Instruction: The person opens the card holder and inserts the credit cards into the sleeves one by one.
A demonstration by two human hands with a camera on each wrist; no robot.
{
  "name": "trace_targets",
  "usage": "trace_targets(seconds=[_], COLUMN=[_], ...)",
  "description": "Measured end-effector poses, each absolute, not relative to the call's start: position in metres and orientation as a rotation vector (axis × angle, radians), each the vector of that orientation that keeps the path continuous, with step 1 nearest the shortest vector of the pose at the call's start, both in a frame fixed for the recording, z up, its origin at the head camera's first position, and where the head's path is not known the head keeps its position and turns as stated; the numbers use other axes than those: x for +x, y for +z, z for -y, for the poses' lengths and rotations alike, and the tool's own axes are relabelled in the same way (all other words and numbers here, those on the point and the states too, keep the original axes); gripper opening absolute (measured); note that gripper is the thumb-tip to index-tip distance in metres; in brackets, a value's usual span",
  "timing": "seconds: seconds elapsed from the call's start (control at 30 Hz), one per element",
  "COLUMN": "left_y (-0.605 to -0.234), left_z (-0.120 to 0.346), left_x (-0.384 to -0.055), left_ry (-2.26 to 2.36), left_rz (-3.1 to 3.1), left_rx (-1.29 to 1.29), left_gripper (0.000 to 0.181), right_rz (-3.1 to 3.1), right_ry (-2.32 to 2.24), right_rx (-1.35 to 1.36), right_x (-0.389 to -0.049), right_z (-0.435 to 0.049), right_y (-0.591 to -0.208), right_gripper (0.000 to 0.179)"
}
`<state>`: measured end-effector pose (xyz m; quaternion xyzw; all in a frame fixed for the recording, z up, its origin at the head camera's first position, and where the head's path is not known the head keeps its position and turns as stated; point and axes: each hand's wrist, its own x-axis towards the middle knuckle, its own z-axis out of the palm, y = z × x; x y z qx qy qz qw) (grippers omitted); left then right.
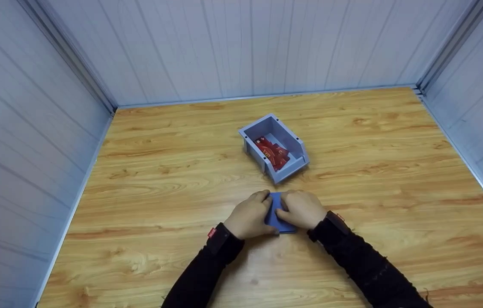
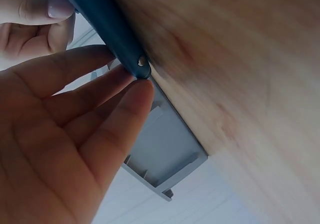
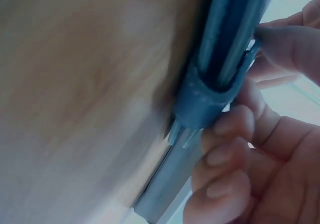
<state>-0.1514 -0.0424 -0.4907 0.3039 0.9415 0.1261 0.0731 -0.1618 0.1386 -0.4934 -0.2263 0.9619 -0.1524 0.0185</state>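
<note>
A blue leather-like wallet (image 1: 273, 219) lies on the table in front of the person, partly covered by both hands. My left hand (image 1: 248, 217) holds its left side, fingers at the far corner and thumb at the near edge. In the left wrist view a metal snap (image 2: 141, 61) shows at the end of the wallet, close to the fingertips. My right hand (image 1: 305, 208) has curled fingers and pinches the right side. In the right wrist view a blue band (image 3: 200, 102) wraps the wallet's layered edge beside the right fingers.
A grey open-front bin (image 1: 289, 136) stands on the wooden table (image 1: 173, 179) just beyond the hands. Several red cards (image 1: 269, 154) marked VIP lie inside it. White panel walls (image 1: 233, 47) enclose the table at the back and both sides.
</note>
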Motion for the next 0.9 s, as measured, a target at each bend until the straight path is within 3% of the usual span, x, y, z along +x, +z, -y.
trace_targets(seconds=[0.47,0.67,0.9], left_y=[-0.493,-0.493,-0.492], left_z=[0.041,0.038,0.038], left_x=[-0.152,-0.153,-0.151], left_ry=[0.385,0.393,0.383], left_rz=[-2.817,-2.807,-2.801], left_rx=[0.896,0.858,0.836], left_gripper=[0.093,0.094,0.095], right_rz=[-2.982,-2.946,-2.931], right_ry=[-0.471,-0.584,-0.659], right_rx=[-0.862,-0.759,-0.59], right_x=[-0.159,-0.163,-0.168], right_z=[-0.139,-0.145,-0.171], right_y=[-0.493,-0.484,-0.48], right_gripper=[0.018,0.015,0.025])
